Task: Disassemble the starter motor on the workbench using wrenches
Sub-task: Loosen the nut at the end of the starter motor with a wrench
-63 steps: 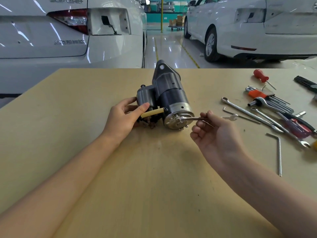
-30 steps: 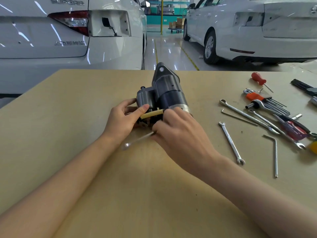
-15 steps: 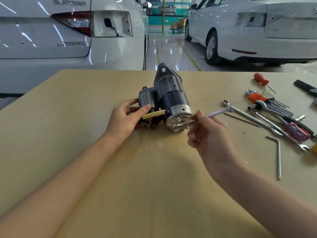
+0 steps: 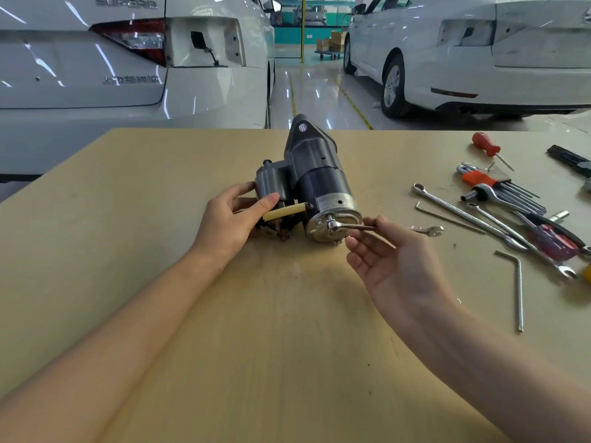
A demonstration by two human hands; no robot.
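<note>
Wrench work on the end cap is the step in hand: the starter motor (image 4: 315, 187) lies on its side near the middle of the table (image 4: 128, 219), silver end cap facing the person. The left hand (image 4: 228, 220) grips the solenoid side of the housing, thumb laid along the yellow sleeved lead (image 4: 283, 211), which looks like a sound brace against rolling. The right hand (image 4: 395, 263) lies palm up, fingers loosely spread, pinching the shank of a small combination wrench (image 4: 377, 227) between thumb and fingertips; its ring end sits over a bolt head on the cap, its open end pointing toward the spare tools (image 4: 499, 212) lying well apart to the right. To do this well, I would seat the ring fully and squarely on the bolt, take a firmer hold farther out along the shank for leverage, and turn in short arcs while the left hand presses the housing down.
</note>
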